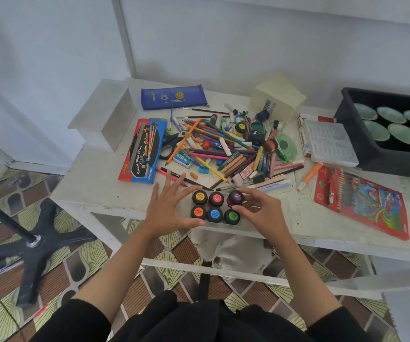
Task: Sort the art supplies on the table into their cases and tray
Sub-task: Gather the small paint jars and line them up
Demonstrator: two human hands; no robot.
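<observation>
Paint jars, six; tray, one.

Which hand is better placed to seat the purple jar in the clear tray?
Right. The right hand grips the purple jar over the far right slot of the clear tray; the left hand lies open at its left end.
</observation>
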